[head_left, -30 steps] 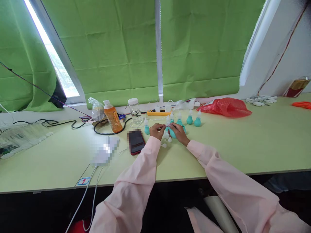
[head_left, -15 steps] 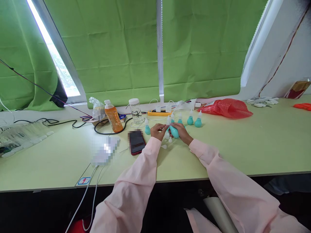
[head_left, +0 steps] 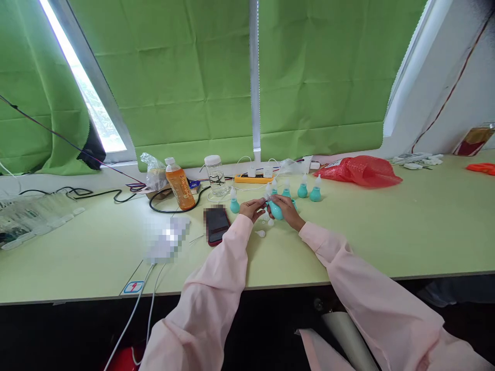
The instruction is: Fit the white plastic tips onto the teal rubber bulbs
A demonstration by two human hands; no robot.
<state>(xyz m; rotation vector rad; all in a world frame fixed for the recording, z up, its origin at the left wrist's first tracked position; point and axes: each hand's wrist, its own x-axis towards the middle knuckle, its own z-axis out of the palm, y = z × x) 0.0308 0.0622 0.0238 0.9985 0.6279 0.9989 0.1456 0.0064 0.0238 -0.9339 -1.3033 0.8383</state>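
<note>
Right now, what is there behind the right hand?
Behind the right hand stand teal bulbs with pale tips. It covers parts of some; anything else hidden there cannot be seen.

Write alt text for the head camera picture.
A right hand holds a teal bulb, with the left hand close beside it. Similar bulbs with whitish tips stand nearby on a pale table; a phone and drink bottle are to the left.

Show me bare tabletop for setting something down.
Free: pale green tabletop right of the right hand, in front of the crumpled red plastic bag. Crowded: around that hand and the left hand, among teal bulbs with whitish tips.
</note>
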